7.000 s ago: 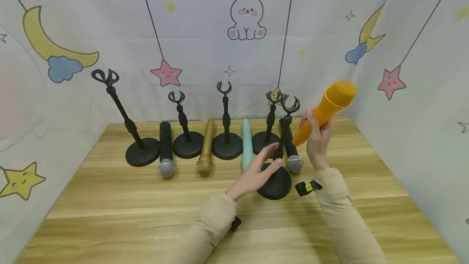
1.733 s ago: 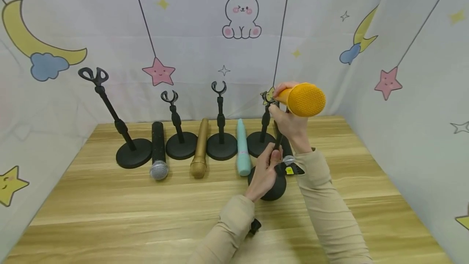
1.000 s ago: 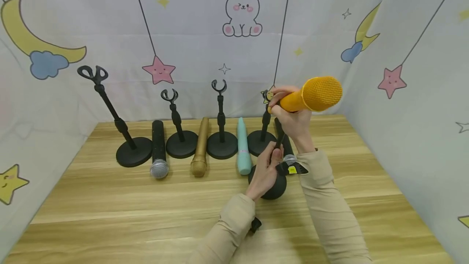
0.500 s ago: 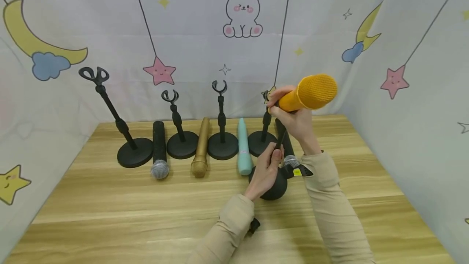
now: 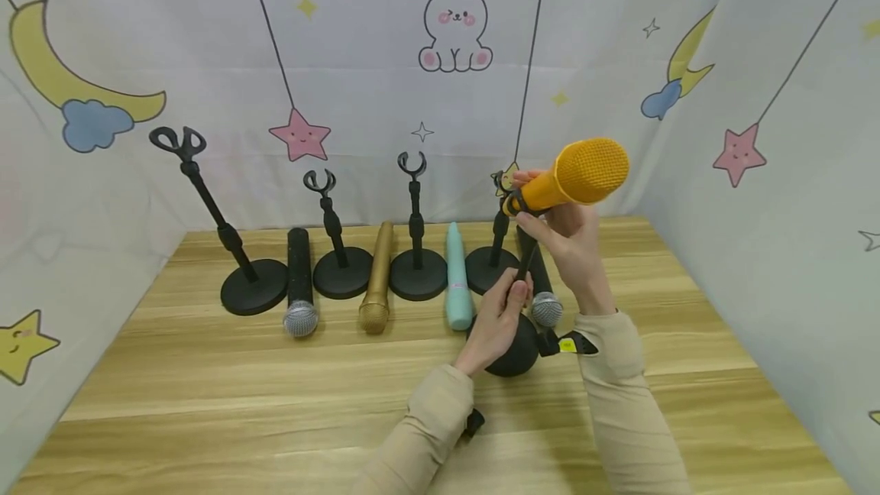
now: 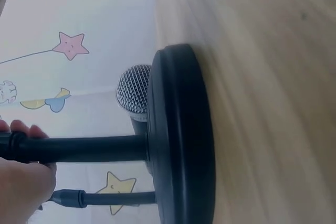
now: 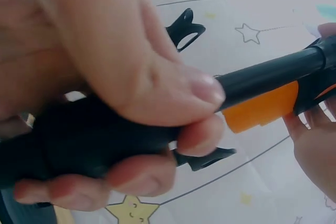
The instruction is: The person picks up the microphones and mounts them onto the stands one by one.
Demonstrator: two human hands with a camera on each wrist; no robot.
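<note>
**Orange microphone (image 5: pixel 587 170) is sitting in stand's clip (image 5: pixel 519 205)**

At the table's (image 5: pixel 275 411) right, a person's left hand (image 5: pixel 492 331) is gripping the pole of a black stand (image 5: pixel 528 260), fingers curling round it. The right hand (image 5: pixel 576 250) is staying wide, fingers and thumb parting around the tilted microphone's handle and clip. Just beyond, a black microphone (image 5: pixel 548 309) is lying; farther left, light-blue (image 5: pixel 457 289) and gold (image 5: pixel 377 289) ones are lying between other stands (image 5: pixel 416 275).

Place: curtained tabletop booth | cartoon-print cloth walls (image 5: pixel 371 44) | wood-grain table (image 5: pixel 241 403)
</note>
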